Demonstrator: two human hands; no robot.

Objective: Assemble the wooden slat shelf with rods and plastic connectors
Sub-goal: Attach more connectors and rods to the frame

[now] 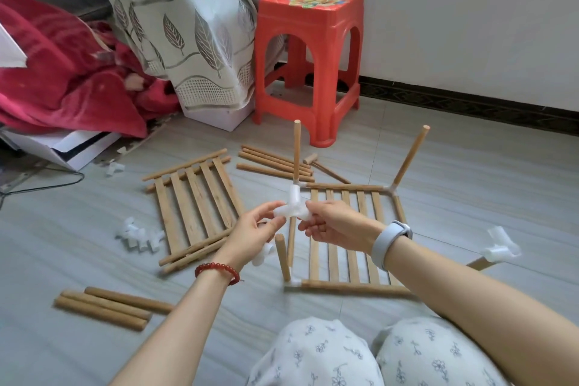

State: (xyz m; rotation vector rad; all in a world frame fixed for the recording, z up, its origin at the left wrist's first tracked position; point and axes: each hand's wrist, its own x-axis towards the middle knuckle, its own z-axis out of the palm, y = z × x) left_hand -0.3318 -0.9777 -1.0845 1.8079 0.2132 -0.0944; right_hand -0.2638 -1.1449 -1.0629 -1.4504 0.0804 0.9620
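Both hands hold one white plastic connector (293,208) in the air above the floor. My left hand (255,230) pinches its left arm; a second white connector (261,255) shows below its palm. My right hand (333,224) pinches the right arm. Underneath lies a slat panel (344,241) with corner connectors and upright rods (296,150), (410,155), (283,257). The near right rod carries a connector (501,246) on top. A second loose slat panel (195,207) lies to the left.
Loose rods lie at the near left (106,307) and beyond the panels (275,163). A small wooden mallet (324,166) lies by them. Spare white connectors (139,235) sit left of the loose panel. A red plastic stool (308,59), curtain and red blanket stand behind.
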